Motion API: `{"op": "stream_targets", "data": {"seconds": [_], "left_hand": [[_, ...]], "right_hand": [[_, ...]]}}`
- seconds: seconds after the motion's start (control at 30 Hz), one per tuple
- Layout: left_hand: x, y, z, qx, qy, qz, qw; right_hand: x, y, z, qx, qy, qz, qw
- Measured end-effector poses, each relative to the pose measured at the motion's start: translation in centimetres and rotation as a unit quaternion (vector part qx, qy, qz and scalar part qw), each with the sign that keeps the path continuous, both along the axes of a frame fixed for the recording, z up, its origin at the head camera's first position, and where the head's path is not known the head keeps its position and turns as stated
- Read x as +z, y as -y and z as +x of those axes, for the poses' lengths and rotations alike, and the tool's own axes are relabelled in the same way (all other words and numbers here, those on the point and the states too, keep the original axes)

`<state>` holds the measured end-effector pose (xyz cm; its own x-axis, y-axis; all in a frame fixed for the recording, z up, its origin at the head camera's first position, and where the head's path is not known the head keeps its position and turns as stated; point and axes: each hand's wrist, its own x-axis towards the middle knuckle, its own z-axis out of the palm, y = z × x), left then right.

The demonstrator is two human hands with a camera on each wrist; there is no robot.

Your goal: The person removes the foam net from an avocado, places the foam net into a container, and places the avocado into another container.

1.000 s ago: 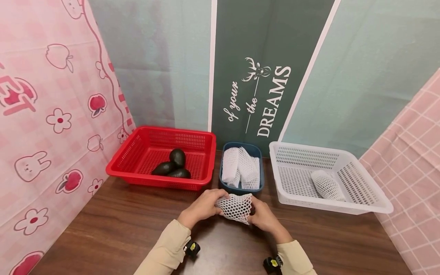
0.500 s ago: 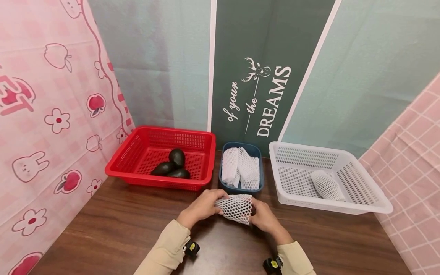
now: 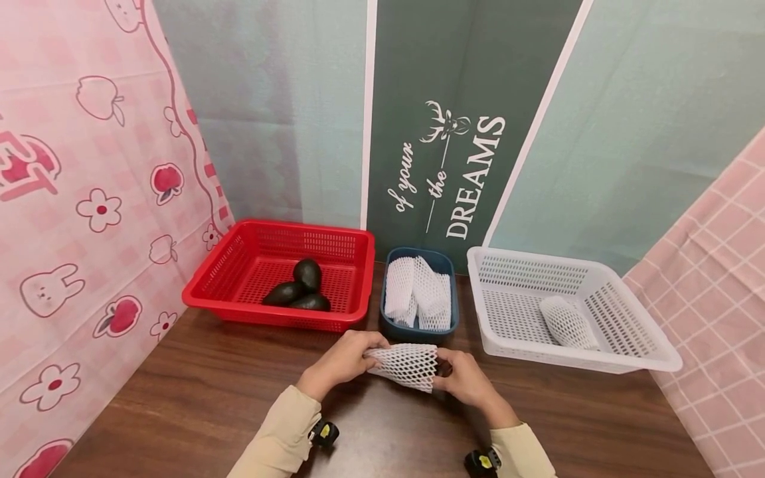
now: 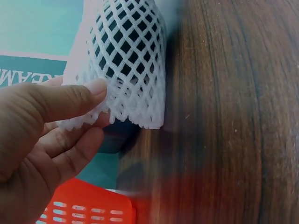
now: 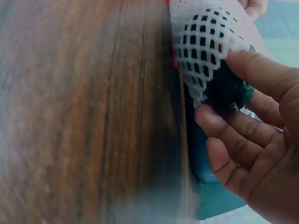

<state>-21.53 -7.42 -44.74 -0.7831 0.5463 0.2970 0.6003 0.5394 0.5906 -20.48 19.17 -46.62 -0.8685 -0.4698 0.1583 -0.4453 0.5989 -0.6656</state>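
Between the two hands, above the near part of the table, a white foam net sleeve [image 3: 406, 365] surrounds a dark green avocado [image 5: 229, 91]. The avocado's stem end pokes out of the sleeve's right opening in the right wrist view. My left hand [image 3: 343, 358] pinches the sleeve's left rim between thumb and fingers; in the left wrist view that end hangs loose past the fruit. My right hand [image 3: 469, 378] grips the right end, with its thumb [image 5: 257, 70] on the net's edge and curled fingers around the exposed avocado.
A red basket [image 3: 203, 300] with several dark avocados [image 3: 307, 273] stands at left. Behind the hands, a blue bin [image 3: 388, 325] holds folded foam net sleeves [image 3: 433, 285]. One sleeved fruit [image 3: 568, 322] lies in a white basket [image 3: 496, 342] at right. Fabric walls enclose the table [image 3: 179, 392].
My left hand has shifted left and pulled the sleeve's left end outward, so the net looks longer. My right hand has moved slightly right, still holding the avocado end.
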Motion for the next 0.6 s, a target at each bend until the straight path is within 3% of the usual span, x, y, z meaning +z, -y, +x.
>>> {"op": "stream_targets", "data": {"seconds": [0.6], "left_hand": [[-0.1,1.2,0.1,0.01,0.017,-0.014,0.9997]], "right_hand": [[0.8,-0.7,-0.2,0.01,0.044,0.031,0.999]]}}
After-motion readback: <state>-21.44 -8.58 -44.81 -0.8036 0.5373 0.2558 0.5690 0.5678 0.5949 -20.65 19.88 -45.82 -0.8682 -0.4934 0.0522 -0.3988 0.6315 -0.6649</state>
